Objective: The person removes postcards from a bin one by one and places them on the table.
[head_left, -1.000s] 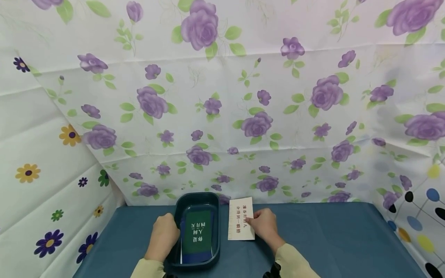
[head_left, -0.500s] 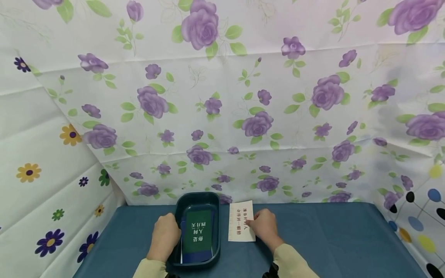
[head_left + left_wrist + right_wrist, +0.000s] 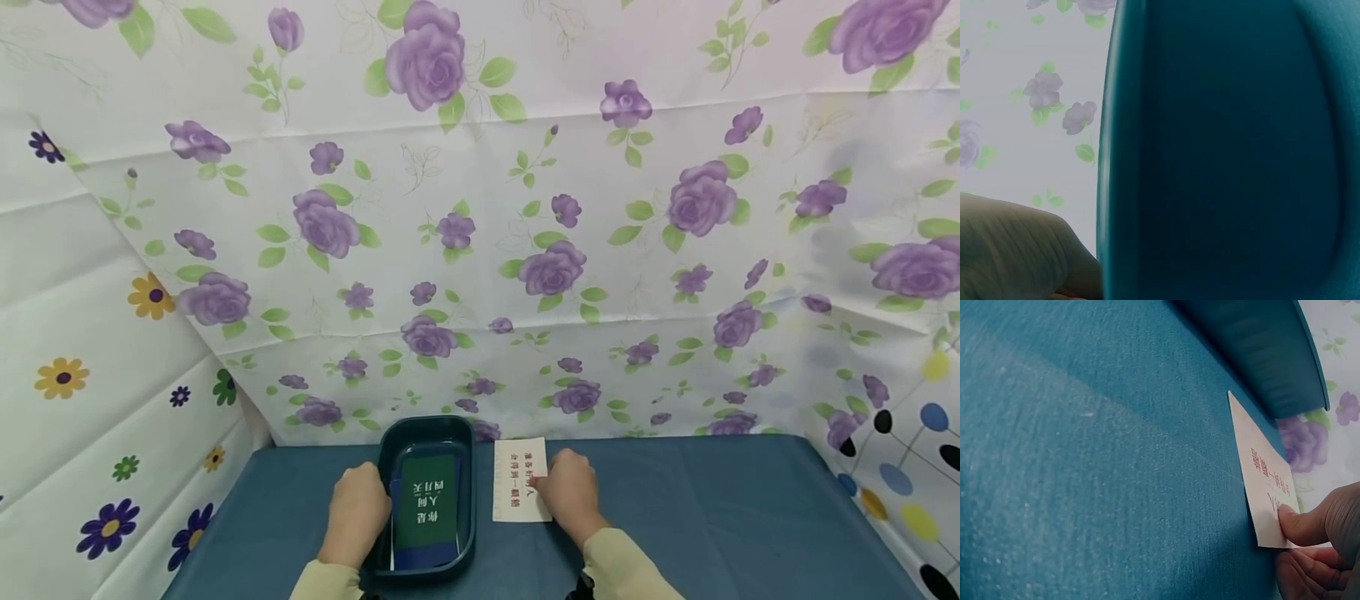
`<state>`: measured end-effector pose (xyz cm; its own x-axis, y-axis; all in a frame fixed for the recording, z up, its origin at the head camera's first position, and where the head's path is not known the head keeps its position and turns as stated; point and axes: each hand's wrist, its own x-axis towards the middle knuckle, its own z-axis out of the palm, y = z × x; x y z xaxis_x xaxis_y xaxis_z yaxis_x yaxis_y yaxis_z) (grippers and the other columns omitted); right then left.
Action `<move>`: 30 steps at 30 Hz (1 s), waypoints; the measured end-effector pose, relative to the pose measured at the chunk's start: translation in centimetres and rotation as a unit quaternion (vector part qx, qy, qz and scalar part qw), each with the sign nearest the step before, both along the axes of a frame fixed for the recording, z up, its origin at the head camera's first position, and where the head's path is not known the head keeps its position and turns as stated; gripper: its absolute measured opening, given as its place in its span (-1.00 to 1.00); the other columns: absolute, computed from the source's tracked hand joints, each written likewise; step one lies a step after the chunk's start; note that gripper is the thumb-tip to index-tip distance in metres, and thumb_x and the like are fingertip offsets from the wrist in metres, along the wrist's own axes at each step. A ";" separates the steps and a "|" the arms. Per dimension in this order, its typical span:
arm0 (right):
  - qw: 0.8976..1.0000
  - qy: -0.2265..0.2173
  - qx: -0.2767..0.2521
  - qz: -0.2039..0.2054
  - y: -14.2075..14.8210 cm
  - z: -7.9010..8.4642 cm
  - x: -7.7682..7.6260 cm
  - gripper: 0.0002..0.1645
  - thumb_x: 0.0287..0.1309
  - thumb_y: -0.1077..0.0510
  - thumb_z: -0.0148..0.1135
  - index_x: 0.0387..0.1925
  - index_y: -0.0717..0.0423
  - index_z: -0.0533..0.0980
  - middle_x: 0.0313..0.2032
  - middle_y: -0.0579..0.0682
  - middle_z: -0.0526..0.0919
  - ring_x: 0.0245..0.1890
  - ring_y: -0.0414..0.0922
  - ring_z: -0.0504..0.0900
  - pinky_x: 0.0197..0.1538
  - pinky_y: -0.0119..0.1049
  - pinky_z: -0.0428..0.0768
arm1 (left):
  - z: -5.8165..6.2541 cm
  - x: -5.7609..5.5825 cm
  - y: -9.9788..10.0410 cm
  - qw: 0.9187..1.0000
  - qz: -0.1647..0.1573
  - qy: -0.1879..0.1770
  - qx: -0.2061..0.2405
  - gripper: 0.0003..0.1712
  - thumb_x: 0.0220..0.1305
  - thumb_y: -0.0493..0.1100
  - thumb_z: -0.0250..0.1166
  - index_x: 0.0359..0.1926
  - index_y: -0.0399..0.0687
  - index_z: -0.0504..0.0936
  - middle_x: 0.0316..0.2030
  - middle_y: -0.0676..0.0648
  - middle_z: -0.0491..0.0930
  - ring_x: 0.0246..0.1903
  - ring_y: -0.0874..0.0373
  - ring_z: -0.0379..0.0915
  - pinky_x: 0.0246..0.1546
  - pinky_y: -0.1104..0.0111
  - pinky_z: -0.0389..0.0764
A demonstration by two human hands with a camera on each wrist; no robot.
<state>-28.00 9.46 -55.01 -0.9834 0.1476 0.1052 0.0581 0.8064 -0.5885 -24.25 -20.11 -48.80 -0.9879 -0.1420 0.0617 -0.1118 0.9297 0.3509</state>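
Observation:
A dark teal plastic basin (image 3: pixel 470 533) stands on the table, with a green card (image 3: pixel 429 500) bearing white characters lying in it on top of a blue one (image 3: pixel 420 557). My left hand (image 3: pixel 356 512) grips the basin's left rim; the left wrist view shows the hand at the outer wall, most fingers hidden. Right of the basin is a cream card (image 3: pixel 512 492) printed with red characters. My right hand (image 3: pixel 572 496) pinches this card at its right edge, thumb on the printed face and fingers underneath, as the right wrist view shows. The card lies close over the table.
A blue-green cloth covers the table (image 3: pixel 712 517). Behind it rises a white curtain (image 3: pixel 480 167) with purple roses, and similar patterned sheets close off the left and right sides.
The cream card has come down a little toward the table and the near side, still pinched by my right hand. My left hand keeps its place on the basin.

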 end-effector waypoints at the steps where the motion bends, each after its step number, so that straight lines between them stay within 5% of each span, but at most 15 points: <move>1: 1.000 0.002 0.007 -0.002 0.0 0.0 0.0 -0.50 -0.21 0.00 0.47 -0.88 -0.03 0.32 -0.91 -0.16 0.27 -0.84 -0.19 0.31 -0.71 -0.32 0.18 | 0.0 0.0 0.0 1.000 0.000 0.002 -0.001 -0.79 0.07 -0.41 0.11 -0.60 -0.10 0.39 -0.72 -0.08 0.32 -0.72 0.09 0.36 -0.71 0.29 0.31; 16: 1.000 0.008 0.028 0.007 -0.4 0.5 -0.2 -0.50 -0.14 -0.01 0.43 -0.87 -0.03 0.31 -0.92 -0.18 0.21 -0.86 -0.23 0.26 -0.74 -0.33 0.20 | 0.0 -0.2 -0.1 1.000 0.001 0.002 -0.001 -0.80 0.08 -0.40 0.12 -0.60 -0.12 0.39 -0.71 -0.10 0.33 -0.70 0.08 0.37 -0.72 0.28 0.31; 21: 0.998 0.050 0.027 0.013 -1.3 2.1 0.0 -0.50 -0.04 -0.06 0.36 -0.84 -0.01 0.31 -0.89 -0.13 0.21 -0.86 -0.21 0.20 -0.74 -0.31 0.17 | 0.0 -0.2 -0.1 1.000 -0.001 0.007 -0.002 -0.84 0.08 -0.40 0.13 -0.58 -0.15 0.42 -0.69 -0.10 0.36 -0.69 0.06 0.39 -0.73 0.28 0.33; 24: 0.996 0.082 0.018 0.038 -2.5 3.9 0.4 -0.65 0.01 -0.08 0.32 -0.53 0.13 0.52 -0.67 -0.02 0.48 -0.74 -0.19 0.38 -0.64 -0.28 0.38 | 0.1 -0.3 -0.1 1.000 -0.001 0.022 -0.003 -0.87 0.06 -0.40 0.14 -0.56 -0.19 0.44 -0.65 -0.13 0.38 -0.66 0.01 0.41 -0.73 0.27 0.36; 28: 0.991 0.110 0.018 0.068 -4.8 6.2 1.1 -0.34 0.01 -0.12 0.32 0.03 0.26 0.46 -0.17 0.16 0.57 -0.37 -0.06 0.58 -0.30 -0.16 0.54 | 0.2 -0.5 0.0 0.999 -0.003 0.041 -0.010 -0.90 0.05 -0.41 0.14 -0.54 -0.22 0.45 -0.63 -0.15 0.41 -0.64 -0.04 0.44 -0.71 0.24 0.40; 30: 0.990 0.116 0.029 0.078 -6.0 7.0 1.5 -0.23 0.00 -0.15 0.32 0.11 0.28 0.40 -0.05 0.20 0.53 -0.18 0.03 0.56 -0.17 -0.11 0.52 | 0.1 -0.6 0.0 0.999 -0.006 0.046 -0.016 -0.90 0.05 -0.41 0.14 -0.55 -0.23 0.46 -0.63 -0.16 0.42 -0.63 -0.05 0.45 -0.71 0.22 0.42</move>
<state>-26.46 3.46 -48.01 -0.9423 -0.0173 0.3342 -0.2009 0.8279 -0.5236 -24.80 -20.12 -48.66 -0.9793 -0.1274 0.1571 -0.0698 0.9418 0.3290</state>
